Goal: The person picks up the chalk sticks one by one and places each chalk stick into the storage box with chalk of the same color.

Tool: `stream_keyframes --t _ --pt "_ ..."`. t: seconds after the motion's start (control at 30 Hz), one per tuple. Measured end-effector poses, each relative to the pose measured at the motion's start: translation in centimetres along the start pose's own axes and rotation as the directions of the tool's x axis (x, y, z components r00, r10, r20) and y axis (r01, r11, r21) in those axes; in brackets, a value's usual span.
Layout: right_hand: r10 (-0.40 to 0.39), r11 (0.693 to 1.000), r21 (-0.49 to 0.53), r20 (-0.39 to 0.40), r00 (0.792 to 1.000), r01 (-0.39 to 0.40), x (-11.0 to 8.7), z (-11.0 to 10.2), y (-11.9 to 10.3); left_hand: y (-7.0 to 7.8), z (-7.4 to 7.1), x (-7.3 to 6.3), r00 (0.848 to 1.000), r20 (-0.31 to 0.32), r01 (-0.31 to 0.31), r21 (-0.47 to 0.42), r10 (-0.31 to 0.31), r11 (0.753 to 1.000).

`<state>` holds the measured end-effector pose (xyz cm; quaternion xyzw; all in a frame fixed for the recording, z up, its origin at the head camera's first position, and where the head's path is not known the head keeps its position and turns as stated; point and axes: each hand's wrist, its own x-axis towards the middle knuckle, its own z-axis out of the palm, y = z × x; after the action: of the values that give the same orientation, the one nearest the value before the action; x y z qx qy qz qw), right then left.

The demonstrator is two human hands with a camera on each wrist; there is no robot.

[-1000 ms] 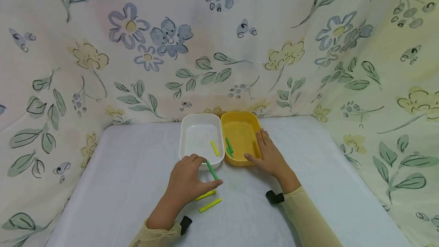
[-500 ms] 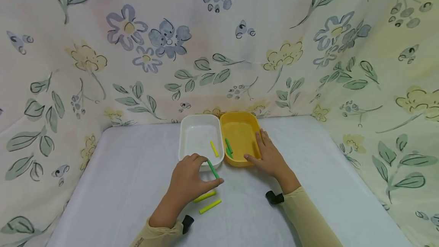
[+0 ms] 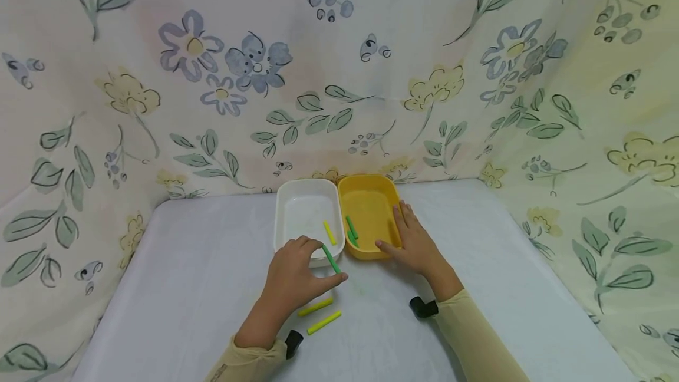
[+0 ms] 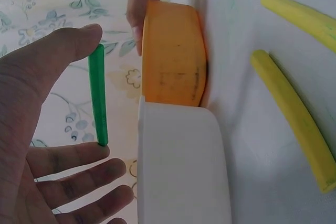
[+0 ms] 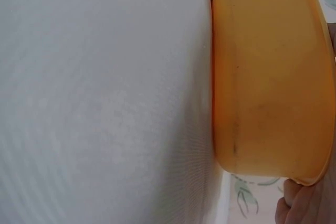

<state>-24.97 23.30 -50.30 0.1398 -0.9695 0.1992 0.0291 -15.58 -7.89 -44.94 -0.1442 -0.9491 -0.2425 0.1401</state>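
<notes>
My left hand [image 3: 289, 273] pinches a green chalk-like stick [image 3: 331, 259] by its ends, between thumb and a fingertip. In the left wrist view the green stick [image 4: 98, 95] hangs in the air, the other fingers spread below it. It is held in front of the near edge of a white tub [image 3: 280, 217]. That tub holds one yellow stick [image 3: 330, 233]. Right against it stands a yellow-orange tub [image 3: 371, 193] with green sticks [image 3: 352, 227] at its left side. My right hand [image 3: 419, 246] rests on this tub's near right corner, fingers extended along the rim.
Two more yellow sticks, one nearer [image 3: 324, 323] and one farther [image 3: 315, 306], lie on the white cloth [image 3: 212, 264] by my left wrist. Behind the tubs a floral curtain [image 3: 318, 105] closes off the table's far edge.
The view has shifted slightly. My left hand keeps its pinch on the green stick and has barely moved; my right hand stays on the yellow-orange tub.
</notes>
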Motion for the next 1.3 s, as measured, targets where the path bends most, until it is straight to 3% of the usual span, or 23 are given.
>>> stream_keyframes --t 0.47,1.07,1.3 --pt "0.004 1.000 0.008 0.003 1.000 -0.004 -0.1 -0.1 -0.6 0.1 0.5 0.6 0.999 -0.031 -0.033 -0.022 0.033 0.999" --pt "0.009 1.000 0.006 -0.002 1.000 -0.009 -0.2 -0.1 -0.6 0.6 0.8 2.1 0.999 0.039 -0.006 -0.060 0.008 0.998" --pt "0.006 1.000 0.004 -0.002 1.000 -0.006 -0.2 -0.2 -0.6 0.9 0.7 2.8 0.999 0.039 -0.010 -0.043 0.012 0.999"
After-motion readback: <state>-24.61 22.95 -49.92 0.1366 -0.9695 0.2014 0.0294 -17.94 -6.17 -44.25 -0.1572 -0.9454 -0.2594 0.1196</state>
